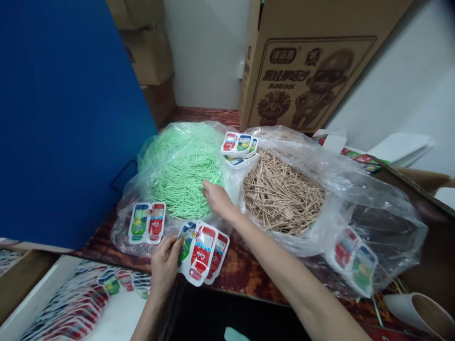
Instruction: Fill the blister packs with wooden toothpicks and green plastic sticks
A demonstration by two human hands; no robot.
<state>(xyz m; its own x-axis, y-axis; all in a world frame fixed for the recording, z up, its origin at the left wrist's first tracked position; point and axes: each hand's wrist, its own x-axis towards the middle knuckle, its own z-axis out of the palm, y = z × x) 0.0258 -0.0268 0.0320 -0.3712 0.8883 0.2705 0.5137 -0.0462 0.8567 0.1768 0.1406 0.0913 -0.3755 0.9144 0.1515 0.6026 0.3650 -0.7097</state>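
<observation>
My left hand (166,263) is closed on a fanned pair of bottle-shaped pouches (202,253) with red "Cola" and green-blue prints, gripped at their left edge. Over a heap of thin green sticks (185,182) in a clear plastic bag, my right hand (216,196) has its fingers pinched together. What sits between those fingertips is too small to make out. Another pouch (147,222) lies on the bag just left of the held ones. Several more pouches (239,146) are stacked between the green heap and a second heap of brown sticks (284,194).
A white box (121,315) full of pouches stands at lower left. Behind the heaps rises a printed cardboard carton (302,80). The blue panel (71,118) blocks the left side. A loose pouch (355,260) and a white cup (419,312) lie at right.
</observation>
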